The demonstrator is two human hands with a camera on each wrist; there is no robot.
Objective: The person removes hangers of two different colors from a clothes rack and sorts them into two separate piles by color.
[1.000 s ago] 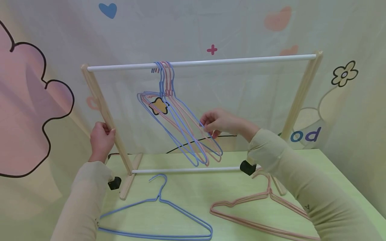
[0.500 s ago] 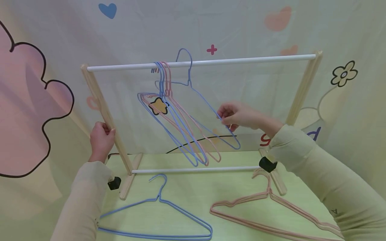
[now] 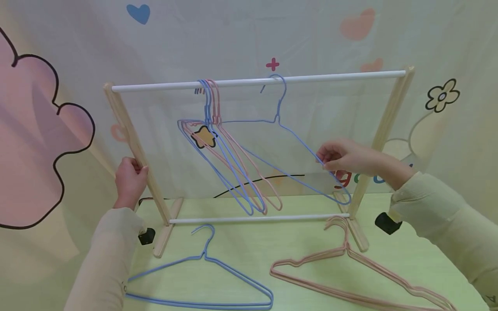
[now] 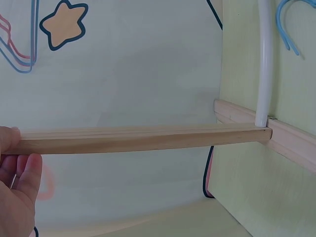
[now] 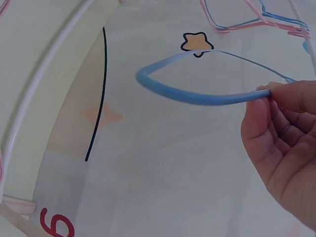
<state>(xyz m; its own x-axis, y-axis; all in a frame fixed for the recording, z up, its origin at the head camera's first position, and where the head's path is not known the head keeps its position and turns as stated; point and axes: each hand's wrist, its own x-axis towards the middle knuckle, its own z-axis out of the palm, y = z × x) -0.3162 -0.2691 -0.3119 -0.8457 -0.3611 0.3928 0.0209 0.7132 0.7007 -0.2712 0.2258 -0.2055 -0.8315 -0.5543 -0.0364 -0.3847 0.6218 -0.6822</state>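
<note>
My right hand (image 3: 352, 157) pinches the sloping right arm of a blue wire hanger (image 3: 297, 137) between thumb and fingers. That hanger's hook loops over the white top rod (image 3: 330, 77) of a wooden rack, right of the other hangers. In the right wrist view the bent corner of the blue hanger (image 5: 202, 99) sticks out beyond the fingertips. My left hand (image 3: 132, 179) grips the rack's left wooden post (image 3: 128, 131), which the left wrist view shows held at one end of the visible length. Blue hangers (image 3: 207, 110) and pink hangers (image 3: 218, 106) hang bunched on the rod's left half.
On the green table (image 3: 241, 268) lie blue hangers (image 3: 205, 255) at left and pink hangers (image 3: 346, 247) at right. A white lower rod (image 3: 249, 219) joins the rack's feet. Behind stands a printed cloth backdrop (image 3: 311, 43).
My right hand lifted the blue hanger off the bunch, its hook rising above the rod, then carried it right and lowered the hook over the rod. My left hand stays put.
</note>
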